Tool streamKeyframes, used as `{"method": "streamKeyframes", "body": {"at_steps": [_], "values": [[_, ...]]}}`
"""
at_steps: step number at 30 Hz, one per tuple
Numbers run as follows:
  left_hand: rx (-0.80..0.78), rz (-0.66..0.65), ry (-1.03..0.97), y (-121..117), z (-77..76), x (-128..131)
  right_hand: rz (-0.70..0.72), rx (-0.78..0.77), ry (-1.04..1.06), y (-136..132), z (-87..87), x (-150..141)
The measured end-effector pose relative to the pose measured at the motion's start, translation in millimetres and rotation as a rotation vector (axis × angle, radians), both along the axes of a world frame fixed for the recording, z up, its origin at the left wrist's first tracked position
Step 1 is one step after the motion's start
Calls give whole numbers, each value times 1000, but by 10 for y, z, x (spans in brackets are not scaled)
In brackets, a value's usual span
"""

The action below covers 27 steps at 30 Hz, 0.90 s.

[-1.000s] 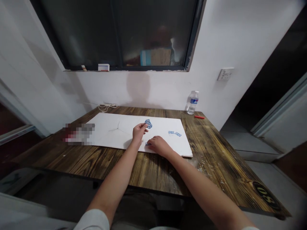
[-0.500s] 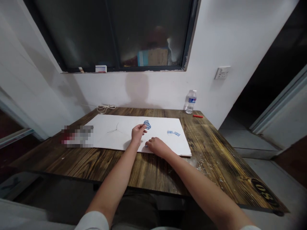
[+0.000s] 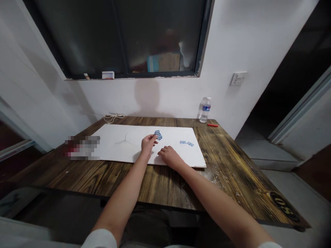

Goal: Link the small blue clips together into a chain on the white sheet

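Note:
A large white sheet (image 3: 121, 148) lies flat on the wooden table (image 3: 168, 182). My left hand (image 3: 148, 144) hovers over the sheet's middle, closed on a small fan of blue-and-white pieces (image 3: 158, 134). My right hand (image 3: 169, 155) rests knuckles up on the sheet close beside it, fingers curled; whatever lies beneath them is hidden. Two more blue pieces (image 3: 186, 143) lie flat on the sheet to the right.
A water bottle (image 3: 204, 110) and a red pen (image 3: 212, 125) stand at the table's back right corner. A coiled white cord (image 3: 113, 116) lies at the back left. A blurred patch (image 3: 82, 147) covers the sheet's left end. A window sill holds a small box (image 3: 108, 74).
My right hand has slid a little up the sheet, and the blue piece seen at its fingertips before no longer shows. My left hand keeps its fan of pieces.

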<state>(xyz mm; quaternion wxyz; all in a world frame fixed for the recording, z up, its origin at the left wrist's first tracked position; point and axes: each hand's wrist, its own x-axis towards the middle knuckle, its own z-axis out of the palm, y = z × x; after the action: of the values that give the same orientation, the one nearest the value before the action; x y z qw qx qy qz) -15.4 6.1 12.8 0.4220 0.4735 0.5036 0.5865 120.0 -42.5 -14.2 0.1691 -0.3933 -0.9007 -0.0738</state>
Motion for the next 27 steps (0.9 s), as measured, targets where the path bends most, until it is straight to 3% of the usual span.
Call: {"method": "streamKeyframes", "body": {"at_steps": [11, 15, 21, 27], "values": [[-12, -46, 45, 7, -47, 6, -82, 76, 634, 47, 54, 213], [-36, -139, 84, -18, -49, 32, -88, 101, 796, 77, 45, 247], [-32, -303, 150, -59, -68, 74, -155, 133, 804, 129, 21, 282], [-55, -314, 129, -62, -74, 84, -181, 130, 689, 142, 10, 296]]}}
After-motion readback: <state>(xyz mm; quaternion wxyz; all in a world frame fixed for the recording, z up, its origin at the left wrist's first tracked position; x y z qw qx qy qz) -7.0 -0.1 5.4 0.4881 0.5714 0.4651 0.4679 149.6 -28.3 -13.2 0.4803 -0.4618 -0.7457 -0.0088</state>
